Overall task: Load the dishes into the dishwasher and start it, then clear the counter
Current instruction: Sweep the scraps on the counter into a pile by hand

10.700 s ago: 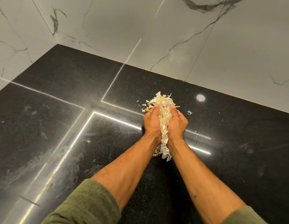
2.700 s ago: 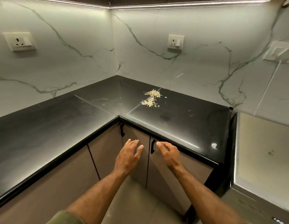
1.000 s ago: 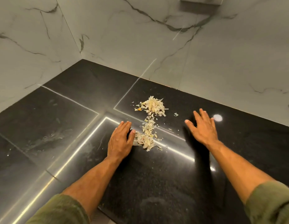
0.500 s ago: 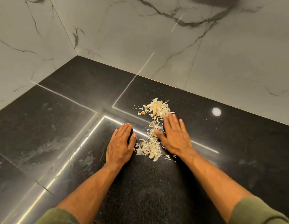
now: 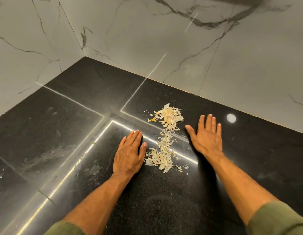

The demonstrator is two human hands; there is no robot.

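Left hand [image 5: 128,154]: flat on the black counter [image 5: 54,133], palm down, fingers straight and together; holds nothing.
Right hand [image 5: 206,136]: fingers straight and spread, palm down; slightly blurred, so contact with the counter cannot be told.
Peel scraps [image 5: 164,141]: pale flakes strewn between the two hands; near clump just beside the left thumb, far clump ahead of the right thumb.
Cut off: green sleeves [image 5: 279,219] at the lower edge.
Hard to make out: round bright spot [image 5: 231,118] beyond the right fingertips.
Marble wall [image 5: 147,39]: behind counter.
Writing: none readable.
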